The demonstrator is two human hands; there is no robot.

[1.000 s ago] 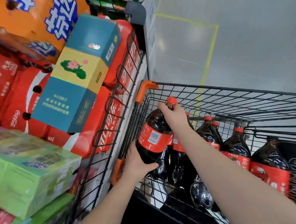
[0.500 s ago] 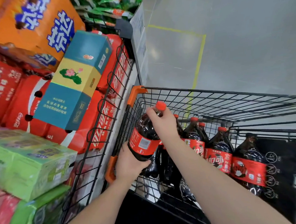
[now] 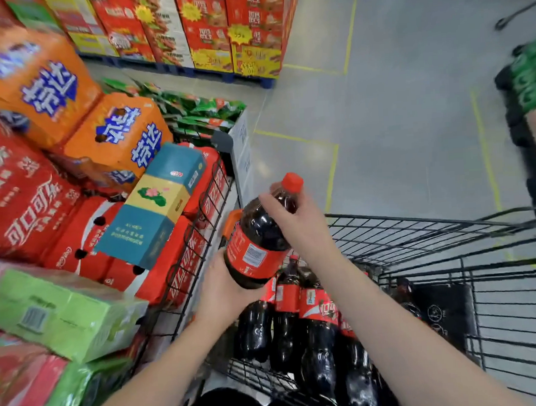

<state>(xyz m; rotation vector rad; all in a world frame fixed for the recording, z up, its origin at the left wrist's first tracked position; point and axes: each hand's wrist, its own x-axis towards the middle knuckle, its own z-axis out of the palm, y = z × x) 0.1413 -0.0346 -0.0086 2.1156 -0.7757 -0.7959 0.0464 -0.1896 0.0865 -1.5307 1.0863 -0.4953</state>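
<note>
I hold a large cola bottle [image 3: 256, 244] with a red cap and red label above the left end of a black wire shopping cart [image 3: 419, 234]. My right hand [image 3: 296, 220] grips the bottle's neck and shoulder from the right. My left hand [image 3: 225, 290] cups its base from below. Several more cola bottles [image 3: 302, 320] stand in the cart under the held one, their lower parts partly hidden by my right forearm.
On my left, a wire display rack [image 3: 197, 248] holds red cola cartons [image 3: 18, 193], orange cartons [image 3: 115, 140], a teal and yellow box [image 3: 153, 203] and green packs [image 3: 60, 312]. Red cartons [image 3: 205, 27] are stacked at the back. Grey floor [image 3: 412, 115] with yellow lines lies beyond the cart.
Both hands have lifted the cola bottle up out of the cart, so it now sits above the cart rim. The camera has tilted up, showing more of the aisle.
</note>
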